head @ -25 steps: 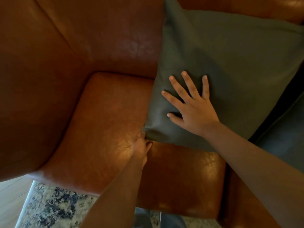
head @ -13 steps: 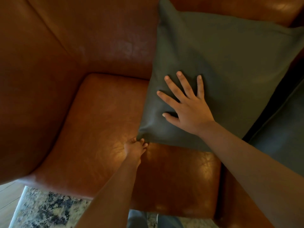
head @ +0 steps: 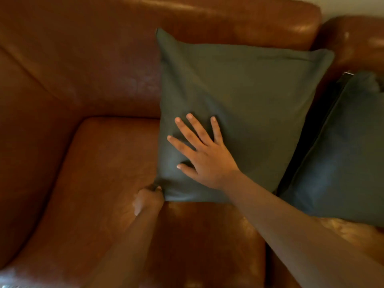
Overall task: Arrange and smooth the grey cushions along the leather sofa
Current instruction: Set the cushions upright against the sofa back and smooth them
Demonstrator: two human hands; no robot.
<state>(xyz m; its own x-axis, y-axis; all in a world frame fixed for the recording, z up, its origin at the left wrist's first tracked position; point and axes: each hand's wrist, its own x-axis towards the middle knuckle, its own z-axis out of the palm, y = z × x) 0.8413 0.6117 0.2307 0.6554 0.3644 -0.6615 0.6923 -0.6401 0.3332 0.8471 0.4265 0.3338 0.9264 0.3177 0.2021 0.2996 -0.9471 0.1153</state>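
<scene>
The grey cushion [head: 239, 104] stands against the far backrest of the leather sofa [head: 99, 163], its lower edge on the seat. I see the right hand [head: 204, 156] flat on its front, fingers spread and released. The left hand [head: 148, 199] pinches the near left corner (fingers closed on the fabric). A second cushion [head: 340, 154] leans just right of it.
</scene>
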